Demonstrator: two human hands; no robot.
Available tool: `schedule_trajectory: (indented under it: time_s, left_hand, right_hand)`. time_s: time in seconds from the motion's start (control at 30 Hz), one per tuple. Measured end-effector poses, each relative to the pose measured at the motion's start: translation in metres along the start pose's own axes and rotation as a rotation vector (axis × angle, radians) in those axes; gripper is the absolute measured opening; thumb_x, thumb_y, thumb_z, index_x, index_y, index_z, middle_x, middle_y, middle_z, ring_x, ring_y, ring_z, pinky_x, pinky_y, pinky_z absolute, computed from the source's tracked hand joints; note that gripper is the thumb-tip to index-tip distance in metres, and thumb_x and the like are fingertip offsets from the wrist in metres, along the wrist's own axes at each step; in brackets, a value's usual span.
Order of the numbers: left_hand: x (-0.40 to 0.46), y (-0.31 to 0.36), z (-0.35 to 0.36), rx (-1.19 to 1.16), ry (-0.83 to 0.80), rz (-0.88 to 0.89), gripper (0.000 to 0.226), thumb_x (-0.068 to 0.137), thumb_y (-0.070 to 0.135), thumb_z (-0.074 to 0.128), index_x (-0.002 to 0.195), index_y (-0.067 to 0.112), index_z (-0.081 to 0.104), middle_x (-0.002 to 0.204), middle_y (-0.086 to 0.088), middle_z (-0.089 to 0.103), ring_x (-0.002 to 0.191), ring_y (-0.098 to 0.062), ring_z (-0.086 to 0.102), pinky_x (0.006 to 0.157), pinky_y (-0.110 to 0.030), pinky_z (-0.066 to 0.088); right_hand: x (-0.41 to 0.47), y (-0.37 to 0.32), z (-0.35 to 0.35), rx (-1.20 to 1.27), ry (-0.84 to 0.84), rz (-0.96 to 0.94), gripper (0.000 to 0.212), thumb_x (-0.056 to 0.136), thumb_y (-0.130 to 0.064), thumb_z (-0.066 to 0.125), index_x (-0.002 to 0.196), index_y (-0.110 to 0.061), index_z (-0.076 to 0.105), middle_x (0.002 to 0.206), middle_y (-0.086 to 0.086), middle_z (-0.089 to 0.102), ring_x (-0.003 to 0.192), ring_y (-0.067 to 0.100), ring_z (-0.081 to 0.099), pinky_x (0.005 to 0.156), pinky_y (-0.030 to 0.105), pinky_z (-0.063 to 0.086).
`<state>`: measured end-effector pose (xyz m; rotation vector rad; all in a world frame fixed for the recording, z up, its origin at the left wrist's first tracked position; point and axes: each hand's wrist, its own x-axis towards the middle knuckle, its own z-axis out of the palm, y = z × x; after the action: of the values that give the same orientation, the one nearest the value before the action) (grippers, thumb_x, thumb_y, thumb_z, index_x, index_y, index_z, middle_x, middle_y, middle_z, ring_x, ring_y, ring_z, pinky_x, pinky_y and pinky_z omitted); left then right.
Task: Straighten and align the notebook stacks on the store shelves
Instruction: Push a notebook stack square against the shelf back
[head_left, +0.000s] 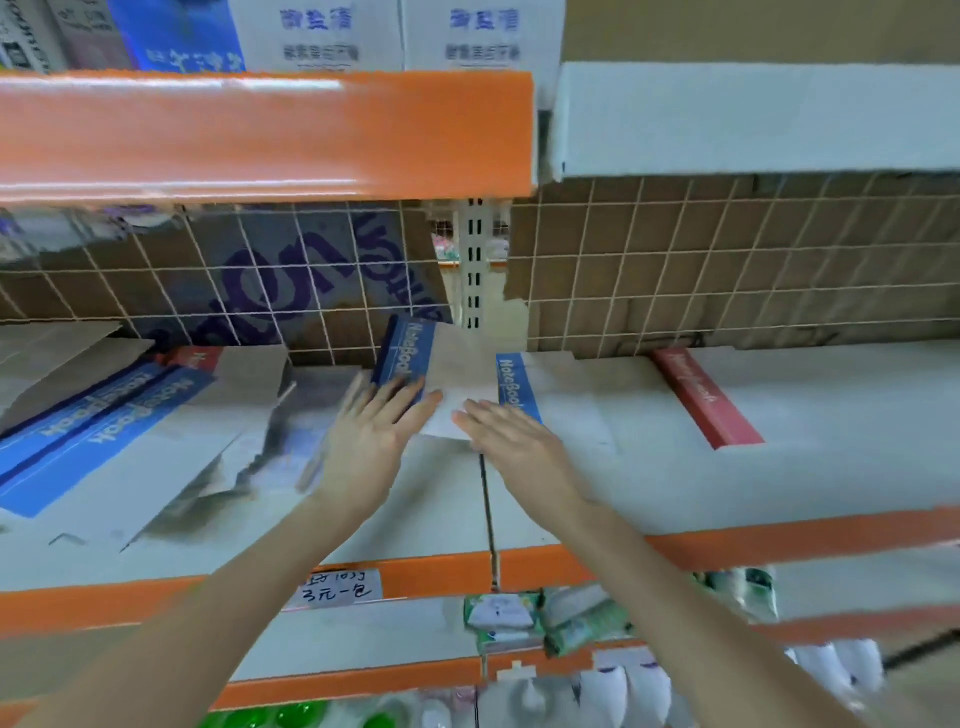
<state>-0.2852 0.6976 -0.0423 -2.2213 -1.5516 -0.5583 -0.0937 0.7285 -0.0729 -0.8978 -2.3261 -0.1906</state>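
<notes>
A dark-blue-spined notebook stack (408, 351) with a kraft cover leans tilted against the wire grid at mid shelf. My left hand (371, 434) reaches to it with straight fingers, fingertips touching its lower spine. Right of it lies a blue-spined notebook stack (514, 387) with a pale cover; my right hand (511, 439) rests flat over its near corner, fingers straight. A messy pile of blue-spined notebooks (104, 415) sprawls at the left. A red-spined notebook stack (706, 397) lies at the right.
The shelf board (447, 504) has an orange front lip and a seam at the middle. A wire grid backed with cardboard (727, 270) closes the rear. An orange upper shelf (260, 135) hangs overhead. Packaged goods (545, 618) fill the shelf below.
</notes>
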Motion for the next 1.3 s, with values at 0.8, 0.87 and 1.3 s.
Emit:
schedule_trajectory:
  time_s: [0.8,0.87,1.3]
  left_hand:
    - [0.032,0.075,0.086,-0.053,-0.458,-0.212,0.057,0.096,0.055,0.027,0.148,0.032,0.022,0.154,0.001,0.023,0.143,-0.017,0.013,0.116,-0.036,0.002]
    - [0.03,0.076,0.086,-0.067,-0.441,-0.225,0.056,0.096,0.053,0.028,0.148,0.031,0.024,0.154,0.001,0.025,0.143,-0.016,0.014,0.116,-0.035,0.001]
    - [0.026,0.079,0.09,-0.148,-0.42,-0.263,0.055,0.098,0.048,0.034,0.147,0.025,0.029,0.152,-0.002,0.03,0.143,-0.011,0.018,0.116,-0.033,-0.003]
  right_hand:
    - [-0.074,0.115,-0.019,0.125,-0.274,0.652,0.042,0.094,-0.034,0.053,0.136,-0.03,0.048,0.147,-0.005,0.04,0.141,0.009,0.022,0.113,0.034,0.002]
    - [-0.073,0.115,-0.018,0.185,-0.295,0.681,0.042,0.094,-0.033,0.055,0.135,-0.031,0.048,0.146,-0.007,0.042,0.142,0.007,0.019,0.113,0.036,0.0]
    - [-0.075,0.113,-0.013,-0.078,-0.474,0.497,0.042,0.101,-0.037,0.031,0.142,-0.027,0.03,0.153,-0.001,0.028,0.146,0.013,0.0,0.112,0.052,-0.012]
